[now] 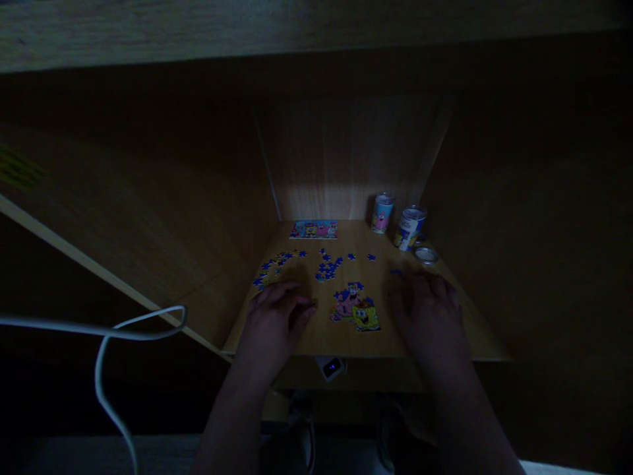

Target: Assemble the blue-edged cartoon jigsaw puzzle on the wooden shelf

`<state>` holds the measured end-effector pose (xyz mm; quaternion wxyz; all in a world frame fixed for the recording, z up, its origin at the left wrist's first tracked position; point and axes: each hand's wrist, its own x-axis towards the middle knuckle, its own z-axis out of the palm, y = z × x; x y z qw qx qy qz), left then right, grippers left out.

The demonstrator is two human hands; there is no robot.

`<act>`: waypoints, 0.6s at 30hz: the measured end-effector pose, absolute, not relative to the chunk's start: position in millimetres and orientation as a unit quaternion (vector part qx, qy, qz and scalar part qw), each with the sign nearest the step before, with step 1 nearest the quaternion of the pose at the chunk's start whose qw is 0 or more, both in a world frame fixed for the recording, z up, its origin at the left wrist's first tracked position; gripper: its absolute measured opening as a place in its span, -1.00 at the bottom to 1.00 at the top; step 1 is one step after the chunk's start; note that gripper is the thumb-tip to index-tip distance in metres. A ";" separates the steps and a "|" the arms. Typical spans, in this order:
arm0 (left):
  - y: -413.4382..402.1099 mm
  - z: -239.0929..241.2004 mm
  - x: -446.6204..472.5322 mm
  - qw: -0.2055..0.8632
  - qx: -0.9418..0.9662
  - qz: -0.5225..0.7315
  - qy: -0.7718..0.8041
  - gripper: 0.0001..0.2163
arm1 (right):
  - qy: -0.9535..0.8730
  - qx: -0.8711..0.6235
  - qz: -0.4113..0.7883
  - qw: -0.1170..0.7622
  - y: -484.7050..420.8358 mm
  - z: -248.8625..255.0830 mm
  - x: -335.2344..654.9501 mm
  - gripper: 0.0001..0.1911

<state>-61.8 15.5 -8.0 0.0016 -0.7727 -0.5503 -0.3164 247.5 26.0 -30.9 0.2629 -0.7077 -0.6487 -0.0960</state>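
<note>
A partly joined jigsaw puzzle (355, 307) with a pink and a yellow cartoon figure lies on the wooden shelf between my hands. To its left is my left hand (277, 320), thumb and forefinger brought together at the tips; whatever is between them is too dark to make out. My right hand (429, 310) rests right of the puzzle, palm down, its fingers apart and nothing visible in them. Just beyond its fingertips is a blue puzzle piece (395, 272). Loose puzzle pieces (326, 269) are scattered beyond the puzzle, and more loose pieces (271, 265) lie farther left.
A picture card (314, 229) lies by the back wall. Two printed cans (382, 214) stand at the back right, with a round metal lid (426, 255) beside them. Wooden panels enclose both sides. A white cable (101, 376) hangs at left; a small device (331, 367) sits below the shelf's front edge.
</note>
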 end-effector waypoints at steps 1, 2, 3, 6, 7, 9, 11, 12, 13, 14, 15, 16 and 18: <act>15.4 -7.4 -61.4 -0.001 -0.772 -0.316 -0.551 -0.95 | -0.648 -0.710 -0.093 0.260 26.0 -30.5 247.4 -0.53; 15.2 -6.8 -61.0 -0.002 -0.772 -0.314 -0.553 -0.95 | -0.647 -0.712 -0.091 0.256 26.1 -30.4 247.3 -0.52; 14.7 -6.3 -60.5 -0.004 -0.772 -0.310 -0.555 -0.94 | -0.647 -0.714 -0.089 0.254 26.2 -30.6 247.3 -0.52; 12.3 -5.2 -59.2 0.003 -0.771 -0.298 -0.563 -0.90 | -0.647 -0.714 -0.083 0.256 26.5 -31.8 247.3 -0.52; 11.4 -4.9 -58.9 0.012 -0.771 -0.294 -0.565 -0.89 | -0.645 -0.714 -0.082 0.259 26.3 -32.1 247.0 -0.52; 11.0 -3.4 -58.2 0.043 -0.769 -0.282 -0.572 -0.85 | -0.641 -0.715 -0.085 0.267 25.6 -31.9 246.1 -0.53; 14.7 0.9 -56.6 0.076 -0.766 -0.264 -0.581 -0.81 | -0.640 -0.713 -0.090 0.272 24.4 -30.5 244.7 -0.55; 19.1 4.7 -55.2 0.089 -0.763 -0.254 -0.587 -0.80 | -0.642 -0.712 -0.092 0.271 23.8 -29.4 244.1 -0.56; 25.3 9.6 -53.2 0.096 -0.763 -0.240 -0.592 -0.78 | -0.642 -0.713 -0.091 0.268 23.1 -28.2 243.4 -0.56; 33.4 15.7 -50.7 0.096 -0.763 -0.224 -0.599 -0.76 | -0.642 -0.715 -0.089 0.264 22.6 -26.9 242.9 -0.56; 43.2 22.6 -47.5 0.097 -0.760 -0.205 -0.609 -0.75 | -0.640 -0.717 -0.086 0.262 22.1 -25.7 242.4 -0.55; 54.3 29.8 -43.7 0.092 -0.765 -0.171 -0.614 -0.73 | -0.638 -0.719 -0.083 0.261 21.7 -24.6 242.1 -0.53; 78.9 43.3 -34.8 0.084 -0.771 -0.143 -0.615 -0.74 | -0.636 -0.721 -0.078 0.266 21.3 -23.2 241.8 -0.51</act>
